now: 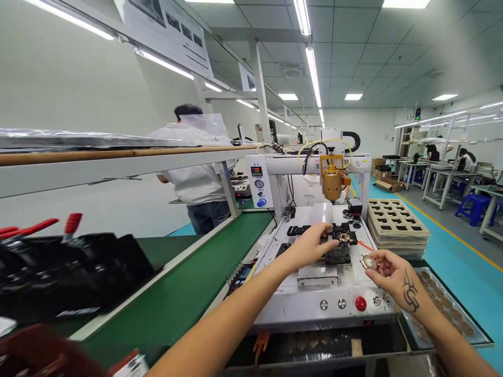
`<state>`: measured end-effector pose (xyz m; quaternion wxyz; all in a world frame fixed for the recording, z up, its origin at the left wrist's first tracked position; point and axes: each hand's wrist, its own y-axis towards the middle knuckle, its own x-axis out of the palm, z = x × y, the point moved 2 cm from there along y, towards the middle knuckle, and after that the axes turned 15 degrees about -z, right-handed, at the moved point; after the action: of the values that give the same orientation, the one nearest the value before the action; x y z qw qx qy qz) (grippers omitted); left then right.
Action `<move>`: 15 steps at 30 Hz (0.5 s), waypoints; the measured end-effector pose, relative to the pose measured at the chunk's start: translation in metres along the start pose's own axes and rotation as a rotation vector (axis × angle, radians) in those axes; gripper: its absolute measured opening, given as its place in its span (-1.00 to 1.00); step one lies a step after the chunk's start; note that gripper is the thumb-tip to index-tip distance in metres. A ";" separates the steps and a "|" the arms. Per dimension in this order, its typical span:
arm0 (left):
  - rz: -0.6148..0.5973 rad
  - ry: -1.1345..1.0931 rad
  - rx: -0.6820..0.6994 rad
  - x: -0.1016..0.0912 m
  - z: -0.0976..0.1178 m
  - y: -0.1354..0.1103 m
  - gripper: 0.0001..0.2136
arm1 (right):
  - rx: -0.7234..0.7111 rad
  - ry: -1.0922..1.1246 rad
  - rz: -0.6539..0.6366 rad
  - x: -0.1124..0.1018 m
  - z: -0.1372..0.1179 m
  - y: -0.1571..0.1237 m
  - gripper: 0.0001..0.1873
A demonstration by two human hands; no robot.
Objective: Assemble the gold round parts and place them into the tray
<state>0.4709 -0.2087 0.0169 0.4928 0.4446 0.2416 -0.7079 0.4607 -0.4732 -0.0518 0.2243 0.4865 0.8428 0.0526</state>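
My right hand (393, 277) pinches a round, rose-gold watch case (369, 263) with a pale centre, to the right of the black fixture (338, 255). My left hand (312, 245) reaches over the fixture with thumb and fingers apart. Its fingertips touch or hover at the fixture's left part; what lies under them is partly hidden. Another gold-coloured watch case (345, 237) sits in the fixture just right of my left fingertips. A thin red stick (365, 245) shows between the fixture and my right hand; I cannot tell whether it is held.
A brass-coloured dispensing head (332, 180) hangs above the machine bed. Buttons, one a red knob (360, 303), line its front. Stacked slotted trays (397, 222) stand right, with a tray of round parts (446, 303) nearer. A green conveyor (188, 293) runs left; a person (196, 178) stands beyond.
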 end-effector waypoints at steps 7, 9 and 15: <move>-0.222 0.126 -0.129 0.008 -0.028 0.111 -0.66 | 0.048 -0.088 0.083 -0.053 -0.014 -0.037 -0.54; -0.316 0.148 -0.158 0.008 -0.034 0.123 -0.68 | 0.048 -0.094 0.117 -0.062 -0.011 -0.044 -0.55; -0.414 0.195 -0.186 0.012 -0.024 0.145 -0.76 | 0.032 -0.090 0.097 -0.061 0.010 -0.013 -0.53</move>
<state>0.6111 -0.2528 0.0087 0.3503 0.4044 0.4380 -0.7224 0.4811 -0.5332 -0.0448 0.2514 0.5320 0.8081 0.0279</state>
